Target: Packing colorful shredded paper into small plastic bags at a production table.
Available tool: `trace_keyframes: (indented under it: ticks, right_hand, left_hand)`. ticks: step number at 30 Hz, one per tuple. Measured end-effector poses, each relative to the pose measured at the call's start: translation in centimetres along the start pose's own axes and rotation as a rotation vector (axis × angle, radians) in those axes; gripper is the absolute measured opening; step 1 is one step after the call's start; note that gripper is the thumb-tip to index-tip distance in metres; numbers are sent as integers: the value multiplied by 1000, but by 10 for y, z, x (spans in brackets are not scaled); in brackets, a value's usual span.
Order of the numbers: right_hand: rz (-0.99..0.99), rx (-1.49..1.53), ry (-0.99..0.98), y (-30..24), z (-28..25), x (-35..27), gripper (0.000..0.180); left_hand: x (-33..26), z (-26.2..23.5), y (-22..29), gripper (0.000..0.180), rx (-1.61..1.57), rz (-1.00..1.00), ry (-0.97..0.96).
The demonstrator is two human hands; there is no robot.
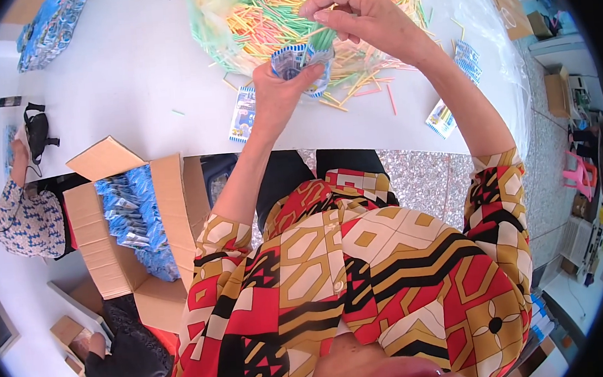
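Note:
My left hand [280, 94] grips a small blue-and-white packet [293, 60], thumb across its front, its mouth turned up. Over that mouth my right hand [359, 21] pinches a bunch of thin green sticks [321, 39], whose lower ends reach the packet; how deep they go is hidden. Just beyond both hands spreads a large heap of thin sticks [260, 21] in yellow, green, pink and orange, lying in a clear plastic bag [208, 33]. Some loose sticks [350, 92] have spilled onto the white table [144, 73] near the packet.
Flat packets lie beside my left wrist [242, 115] and below my right forearm [442, 118]. An open cardboard box [99, 233] filled with blue packets [129, 209] stands at my left. Two other people sit farther left. Blue packaging [52, 31] lies at the table's far left.

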State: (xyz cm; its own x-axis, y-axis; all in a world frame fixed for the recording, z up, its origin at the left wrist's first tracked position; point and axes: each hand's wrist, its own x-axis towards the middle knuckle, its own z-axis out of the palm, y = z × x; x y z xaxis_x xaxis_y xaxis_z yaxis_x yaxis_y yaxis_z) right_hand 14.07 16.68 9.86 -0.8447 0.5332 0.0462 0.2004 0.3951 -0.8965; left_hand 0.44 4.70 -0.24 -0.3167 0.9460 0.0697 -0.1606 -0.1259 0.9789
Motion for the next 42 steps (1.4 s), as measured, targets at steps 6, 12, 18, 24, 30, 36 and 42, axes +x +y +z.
trace_keyframes:
  ticks: [6,12,18,24,30,36,42]
  right_hand:
    - [-177,-19,17,-9,-8,3,21]
    - [-156,-250,-10,-35,-10,4,21]
    - [-107,-265,11,-49,-15,7,20]
    - [-266,-380,-51,-47,-7,11,19]
    - [-319,-380,-104,-38,-1,16,21]
    - [-131,-400,96,-14,-13,16,24]
    - [-10,131,22,37,11,-4,22]
  left_hand:
    - [2,-5,-5,22,-12,-45,-31]
    - [2,-5,-8,20,-49,-3,-7]
    - [2,-8,-8,20,-60,-4,7]
    - [2,-9,-11,18,-33,-6,-3]
    - [0,-12,-10,17,-54,17,-18]
    - [-3,-13,-3,19,-180,-14,37]
    - [0,-12,0,22,-228,-31,-30]
